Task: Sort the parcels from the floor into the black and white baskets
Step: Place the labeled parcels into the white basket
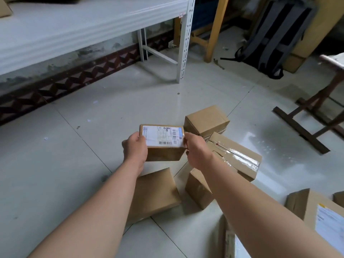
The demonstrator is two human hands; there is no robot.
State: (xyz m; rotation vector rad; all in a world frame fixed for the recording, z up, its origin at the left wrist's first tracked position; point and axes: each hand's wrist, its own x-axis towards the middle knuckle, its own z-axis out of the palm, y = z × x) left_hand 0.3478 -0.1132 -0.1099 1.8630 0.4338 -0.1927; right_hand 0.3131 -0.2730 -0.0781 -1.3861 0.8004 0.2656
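I hold a small brown cardboard parcel (162, 142) above the floor, its white shipping label with barcodes facing up. My left hand (135, 148) grips its left end and my right hand (196, 152) grips its right end. Under and around it, several more brown parcels lie on the tiles: a cube-shaped one (206, 121) behind, a long taped one (235, 155) to the right, a flat one (155, 192) below my left forearm and a small one (198, 190) under my right forearm. No black or white basket is in view.
A labelled parcel (316, 213) and another carton (226, 239) sit at the lower right. A white metal shelf (183, 43) runs along the wall at the left. A grey backpack (277, 36), yellow wooden legs (214, 28) and a dark wooden stand (309, 118) are at the right.
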